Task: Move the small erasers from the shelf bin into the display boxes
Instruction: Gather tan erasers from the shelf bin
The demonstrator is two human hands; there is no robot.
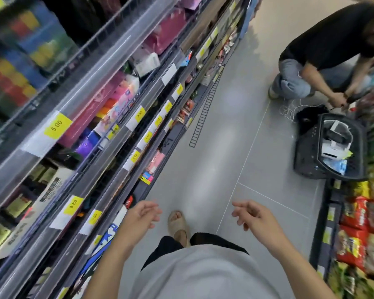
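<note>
- Down the aisle, near bottom: left hand (141, 216) and right hand (249, 213) both out in front over the floor (220, 134), fingers loosely curled, holding nothing, well apart from each other.
- Erasers, shelf bin, display boxes: can't pick any of them out; left-side stock is motion-blurred.
- Left side: tiered shelves (108, 117) run near to far, clear front rails carrying yellow price tags (57, 125); roughly a dozen tags legible as tags, exact count unclear.
- On those shelves: pink and purple packs (117, 104), dark boxes lower down, all blurred.
- One sandalled foot (178, 225) on the floor between the two hands.
- Right side, mid-distance: one dark shopping basket (307, 156) on the floor, white boxes and packets inside, sitting against the right shelf edge.
- Far right: one other person (324, 50) crouched in dark top and jeans, hands at the right-hand rack just beyond the basket.
- Near right: snack shelf (328, 223) with red and yellow bags (352, 214).
- One black slotted strip (205, 108) lies on the floor beside the left shelf base.
- Open floor runs down the middle; basket and crouched person narrow it on the right further along.
</note>
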